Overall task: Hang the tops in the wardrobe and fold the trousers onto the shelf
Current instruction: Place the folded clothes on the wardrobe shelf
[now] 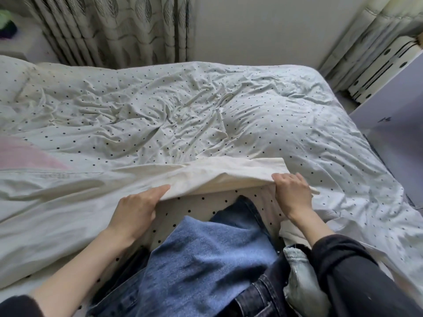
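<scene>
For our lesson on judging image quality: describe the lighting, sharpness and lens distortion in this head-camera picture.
Head view: soft, even daylight, no glare; faint shadow under the lifted duvet edge that both hands grip, left hand, right hand; wide-angle bending curves the curtain and bed edges; jeans and hands fairly sharp, far left corner blurred.

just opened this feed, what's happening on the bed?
A person stands at a bed, both hands on the near edge of the dotted duvet. The left hand and right hand each have a grip on that edge, lifted off the mattress. A pile of jeans lies below the hands. Nothing is hung or folded yet.
</scene>
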### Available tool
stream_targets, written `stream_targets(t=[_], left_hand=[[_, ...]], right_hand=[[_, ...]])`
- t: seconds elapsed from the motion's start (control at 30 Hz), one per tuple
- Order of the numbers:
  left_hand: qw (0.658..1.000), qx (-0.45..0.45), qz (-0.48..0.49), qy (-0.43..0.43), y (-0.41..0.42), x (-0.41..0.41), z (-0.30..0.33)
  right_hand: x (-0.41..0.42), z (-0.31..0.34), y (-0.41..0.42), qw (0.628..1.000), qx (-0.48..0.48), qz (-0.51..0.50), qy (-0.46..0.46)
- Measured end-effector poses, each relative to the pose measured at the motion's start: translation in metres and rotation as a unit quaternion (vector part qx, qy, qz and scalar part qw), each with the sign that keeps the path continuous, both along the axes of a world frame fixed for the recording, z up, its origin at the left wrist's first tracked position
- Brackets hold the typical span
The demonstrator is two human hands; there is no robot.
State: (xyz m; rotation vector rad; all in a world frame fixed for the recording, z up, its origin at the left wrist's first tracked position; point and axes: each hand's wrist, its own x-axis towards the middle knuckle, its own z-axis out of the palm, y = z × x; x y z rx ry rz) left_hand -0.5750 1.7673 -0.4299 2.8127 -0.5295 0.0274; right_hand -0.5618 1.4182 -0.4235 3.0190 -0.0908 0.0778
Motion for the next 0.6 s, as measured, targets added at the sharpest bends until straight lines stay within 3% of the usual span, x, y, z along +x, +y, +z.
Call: stream_targets(t=[0.2, 0.43, 0.6], left_hand=[[0.998, -0.058, 0.026, 0.001, 0.007, -0.018, 0.064], [0.994, -0.088, 0.019, 0.063, 0.008, -0.081, 0.122], [0.988, -0.142, -0.050, 0.048, -0.007, -0.142, 0.150]], right_hand=[[-0.023, 0.085, 0.005, 0.983, -0.005, 0.065, -0.170], [-0.097, 0.162, 0.003, 0.966, -0.042, 0.074, -0.243], [-0.162, 0.203, -0.011, 0.939, -0.084, 0.062, -0.328]])
